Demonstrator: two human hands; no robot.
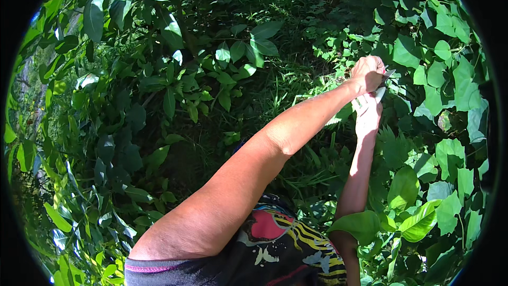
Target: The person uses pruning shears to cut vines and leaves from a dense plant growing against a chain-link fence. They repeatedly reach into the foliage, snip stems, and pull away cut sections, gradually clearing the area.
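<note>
My left hand (367,73) reaches far out to the upper right, its fingers curled closed around what looks like a small knife; a pointed grey blade (389,74) and a bit of red show beside the fingers. Just below it is my right hand (368,109), palm side partly lit, fingers reaching up towards the left wrist. A pale, pointed piece (380,94) lies by its fingertips; whether it is leaf or something else, and whether the hand grips it, is unclear. The left hand and its shadow partly hide the right fingers. Broad green vine leaves (406,51) hang close beside both hands.
Dense vines with lobed leaves (449,151) rise along the right. A large glossy leaf (359,226) overlaps my right arm. Leafy branches (170,99) crowd the left side, and leaves hang down at the top. Grass (278,91) covers the shaded ground between them.
</note>
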